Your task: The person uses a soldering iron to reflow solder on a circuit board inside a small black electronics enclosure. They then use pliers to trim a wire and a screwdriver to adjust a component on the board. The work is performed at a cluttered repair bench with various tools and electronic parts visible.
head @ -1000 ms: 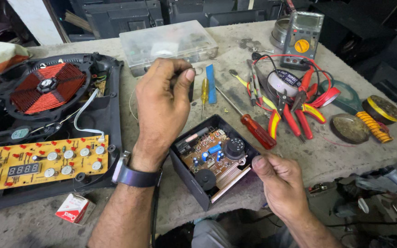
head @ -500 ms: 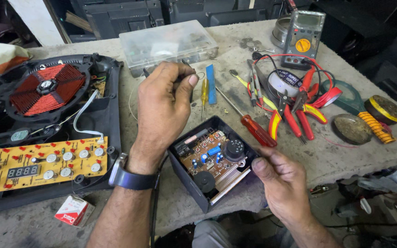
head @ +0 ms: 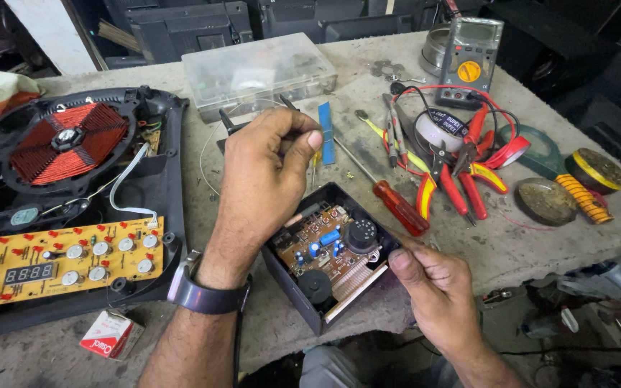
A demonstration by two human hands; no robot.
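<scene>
My left hand (head: 264, 176) hovers above the open black box (head: 328, 255), its grip pinching a thin tool (head: 235, 129). My right hand (head: 433, 287) pinches the box's near right edge. The box sits at the counter's (head: 368, 82) front edge, circuit board (head: 321, 248) exposed. A red screwdriver (head: 389, 201) lies just behind it; an opened cooktop (head: 66, 208) lies left.

Left hand (head: 264, 172) hides tool tip; induction cooker (head: 73, 208) cut off by left edge.
</scene>
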